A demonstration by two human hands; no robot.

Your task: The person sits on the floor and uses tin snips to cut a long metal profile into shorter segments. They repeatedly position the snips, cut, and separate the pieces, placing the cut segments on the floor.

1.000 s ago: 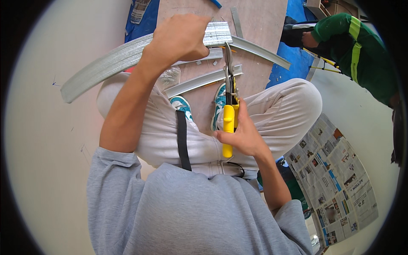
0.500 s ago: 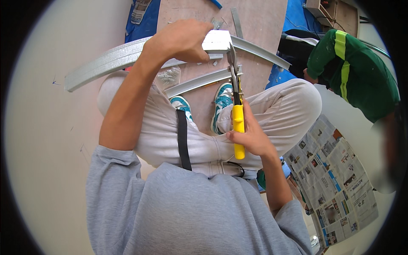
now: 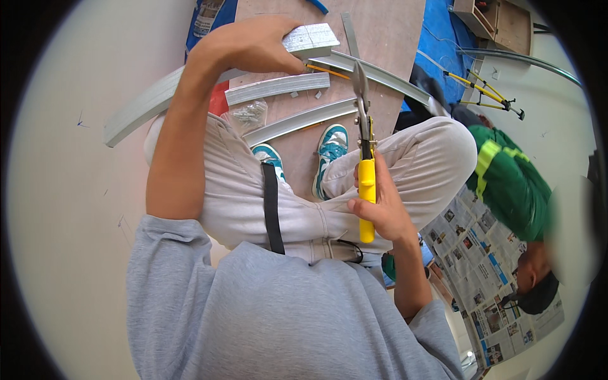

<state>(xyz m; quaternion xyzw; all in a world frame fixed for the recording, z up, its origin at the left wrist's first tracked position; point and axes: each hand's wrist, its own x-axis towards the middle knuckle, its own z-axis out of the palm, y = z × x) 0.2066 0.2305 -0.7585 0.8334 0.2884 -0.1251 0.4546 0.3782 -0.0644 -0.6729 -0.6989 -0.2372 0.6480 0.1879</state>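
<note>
My left hand (image 3: 263, 45) is wrapped over a long silvery metal channel (image 3: 144, 102), near its far end. The channel runs to the left past my knee, and its gripped end is raised above the board. In my right hand (image 3: 387, 206) is a pair of tin snips (image 3: 367, 187) with yellow handles, blades pointing away from me. The blades are to the right of the channel's end, apart from it. A short channel piece (image 3: 278, 87) and another metal channel piece (image 3: 301, 120) lie near my shoes. A further metal channel (image 3: 386, 77) extends to the right behind the snips.
A clear bag of small hardware (image 3: 249, 115) lies by the short piece on the wooden board (image 3: 272, 9). At right, a co-worker in a green sleeve (image 3: 510, 180) bends near newspaper sheets (image 3: 465, 266). Beyond are a yellow stand (image 3: 484, 88) and an open wooden box (image 3: 512, 26).
The snips have come away from the channel's end, toward the right and slightly nearer me. My left hand and the channel have shifted left and away. The co-worker has moved nearer along the right side.
</note>
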